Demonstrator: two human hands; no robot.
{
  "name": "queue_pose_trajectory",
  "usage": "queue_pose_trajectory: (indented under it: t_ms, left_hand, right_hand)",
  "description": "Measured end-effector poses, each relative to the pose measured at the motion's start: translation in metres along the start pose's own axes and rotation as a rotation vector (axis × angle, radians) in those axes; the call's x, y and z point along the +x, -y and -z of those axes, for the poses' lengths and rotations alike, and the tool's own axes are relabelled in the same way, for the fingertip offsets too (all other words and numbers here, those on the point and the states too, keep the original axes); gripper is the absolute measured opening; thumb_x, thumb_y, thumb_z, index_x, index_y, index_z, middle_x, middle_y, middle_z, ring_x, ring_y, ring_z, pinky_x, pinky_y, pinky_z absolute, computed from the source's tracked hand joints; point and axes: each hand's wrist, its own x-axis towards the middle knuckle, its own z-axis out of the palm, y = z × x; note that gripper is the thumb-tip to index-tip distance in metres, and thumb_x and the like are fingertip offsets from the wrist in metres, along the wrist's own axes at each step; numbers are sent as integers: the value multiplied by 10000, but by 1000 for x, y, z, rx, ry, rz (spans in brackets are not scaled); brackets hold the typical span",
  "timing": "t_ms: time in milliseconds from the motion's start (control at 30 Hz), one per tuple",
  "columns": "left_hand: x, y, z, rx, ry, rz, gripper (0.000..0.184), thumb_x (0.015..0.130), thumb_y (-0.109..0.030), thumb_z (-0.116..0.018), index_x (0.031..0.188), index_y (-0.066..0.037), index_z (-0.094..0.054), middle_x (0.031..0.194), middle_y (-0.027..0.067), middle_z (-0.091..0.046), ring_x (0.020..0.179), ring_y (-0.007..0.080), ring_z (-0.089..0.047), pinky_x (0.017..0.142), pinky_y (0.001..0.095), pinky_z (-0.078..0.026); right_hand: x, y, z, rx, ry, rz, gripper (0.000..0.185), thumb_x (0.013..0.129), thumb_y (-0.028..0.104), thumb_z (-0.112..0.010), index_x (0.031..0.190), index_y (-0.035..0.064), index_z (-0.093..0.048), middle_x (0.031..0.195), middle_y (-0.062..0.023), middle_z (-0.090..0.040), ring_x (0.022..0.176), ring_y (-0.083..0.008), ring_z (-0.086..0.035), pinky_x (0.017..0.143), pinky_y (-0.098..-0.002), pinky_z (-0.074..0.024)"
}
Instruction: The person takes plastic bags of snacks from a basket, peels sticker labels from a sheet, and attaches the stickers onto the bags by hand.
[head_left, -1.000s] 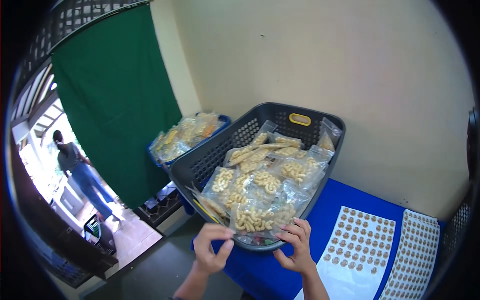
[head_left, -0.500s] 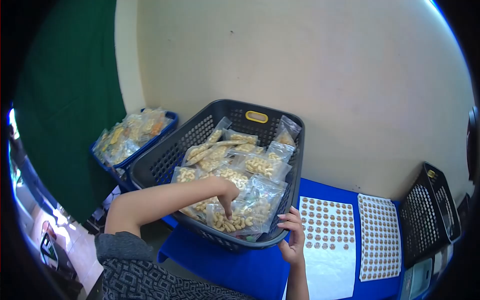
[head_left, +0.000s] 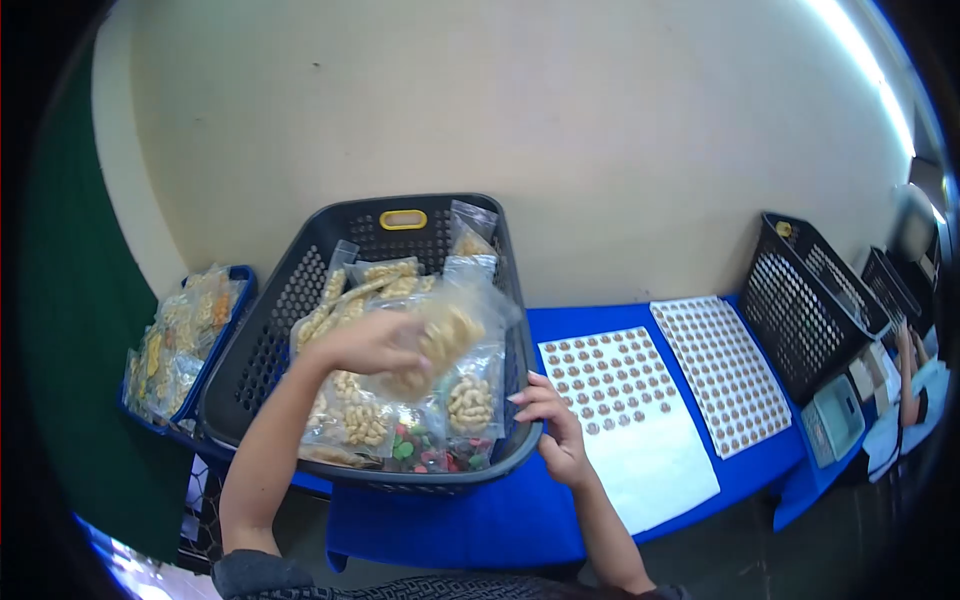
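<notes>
My left hand (head_left: 372, 342) is closed on a clear plastic bag of cashews (head_left: 448, 335), lifted above the other bags and blurred by motion. Below it, the dark grey perforated basket (head_left: 240, 385) holds several more bags of cashews (head_left: 362, 420). Bags with red and green pieces (head_left: 415, 452) show near the basket's front wall. My right hand (head_left: 558, 425) is at the basket's right rim, fingertips touching it, fingers apart and nothing held in them.
A blue basket of filled bags (head_left: 185, 345) stands at the left. On the blue cloth (head_left: 450, 525) to the right lie a partly used sticker sheet (head_left: 625, 400) and fuller sticker sheets (head_left: 720, 375). Beyond are a black basket (head_left: 795, 310), a pale tray (head_left: 835, 420) and another person's arm (head_left: 908, 375).
My left hand has lifted a cashew bag off the pile, uncovering the red and green bags. The view has turned right, bringing another person's arm into sight. My right hand stays at the rim.
</notes>
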Motion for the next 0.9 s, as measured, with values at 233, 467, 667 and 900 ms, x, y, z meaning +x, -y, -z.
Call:
queue_pose_trajectory:
  t_ms: [233, 467, 667, 900]
  left_hand:
    - [13, -69, 16, -772, -537, -128, 353, 781, -105, -522, 1097, 2, -403, 993, 101, -526, 884, 157, -537, 744, 269, -460]
    - [81, -149, -77, -962, -103, -42, 423, 784, -164, -544, 1149, -25, -380, 1032, 107, -519, 925, 163, -513, 752, 279, -445]
    - [119, -180, -127, -1163, 193, 51, 549, 768, -161, -572, 1188, 29, -274, 1047, 173, -484, 941, 210, -503, 766, 318, -456]
    - [118, -162, -135, -1177, 240, 117, 492, 729, -50, -593, 1139, 15, -330, 1037, 119, -484, 932, 173, -504, 799, 295, -434]
  right_hand:
    - [-1, 5, 10, -70, 108, 11, 374, 614, -68, -428, 966, 42, -492, 1157, -134, -427, 1190, -337, -240, 978, -433, -168]
    - [-56, 4, 74, -195, 322, -283, 446, 747, 66, -506, 1178, 62, -394, 1234, -157, -353, 1186, -267, -280, 965, -357, -228]
    - [-158, -96, 196, -385, -204, -696, 292, 705, 58, -564, 989, 7, -520, 992, -137, -532, 826, -206, -551, 719, -313, -449]
    - [-196, -165, 297, -896, -395, -949, 253, 640, 127, -615, 838, -16, -552, 839, -155, -538, 782, -246, -532, 694, -315, -433]
